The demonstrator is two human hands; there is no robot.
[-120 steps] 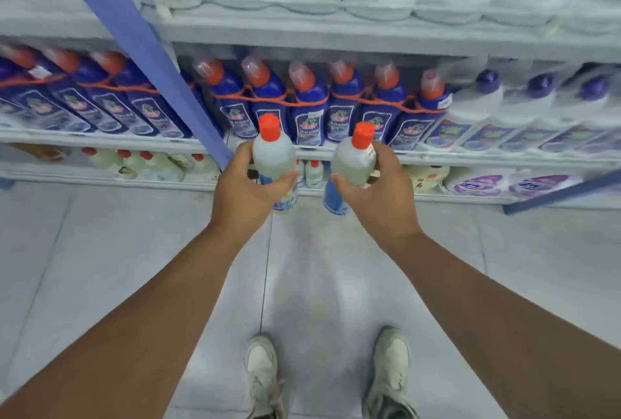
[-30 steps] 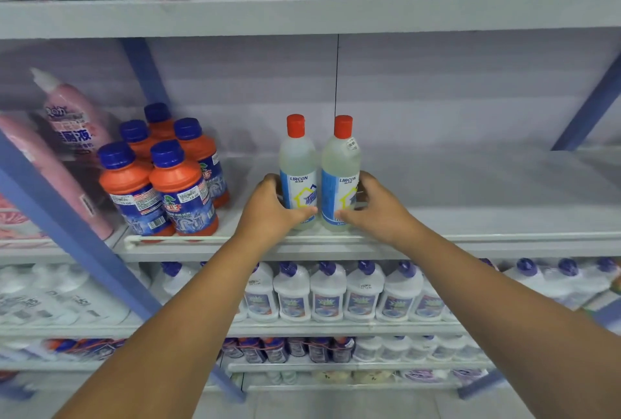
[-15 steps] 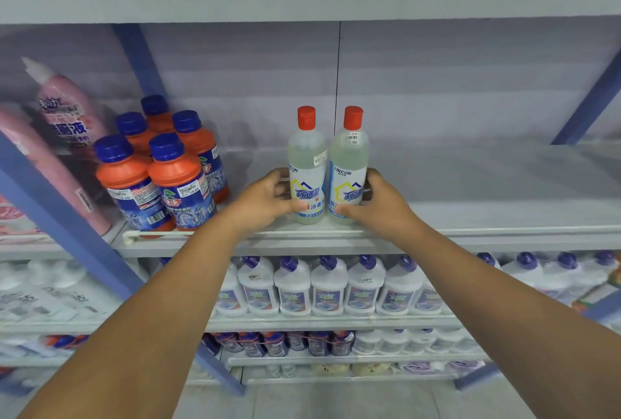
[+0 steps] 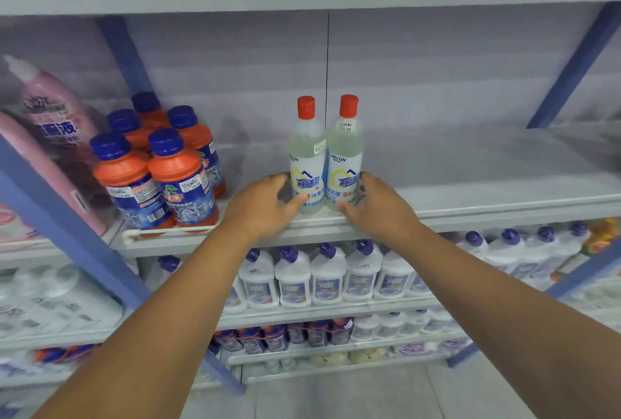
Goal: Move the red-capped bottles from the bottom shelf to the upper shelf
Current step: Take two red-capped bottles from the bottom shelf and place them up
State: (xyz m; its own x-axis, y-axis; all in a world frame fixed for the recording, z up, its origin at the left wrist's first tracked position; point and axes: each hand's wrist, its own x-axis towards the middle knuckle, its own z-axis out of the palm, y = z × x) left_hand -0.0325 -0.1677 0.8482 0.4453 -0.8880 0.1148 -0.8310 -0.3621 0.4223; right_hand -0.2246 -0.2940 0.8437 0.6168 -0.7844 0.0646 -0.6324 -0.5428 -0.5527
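Nearest, two bare forearms reach up and forward from the bottom of the view. The left hand (image 4: 260,205) curls loosely round the base of the left bottle (image 4: 306,163), thumb across the label and fingers behind it. The right hand (image 4: 378,207) does the same to the right bottle (image 4: 346,160), fingertips on the lower label. Neither grip looks tight; I can't tell if any squeeze remains.

Both red-capped bottles stand upright and touching each other on the upper shelf (image 4: 470,190), just behind its front rail. Orange bottles with blue caps (image 4: 181,180) sit well to the left.

This looks like the placing step. Next, I'd judge, both hands need to open and draw straight back without tipping the pair.
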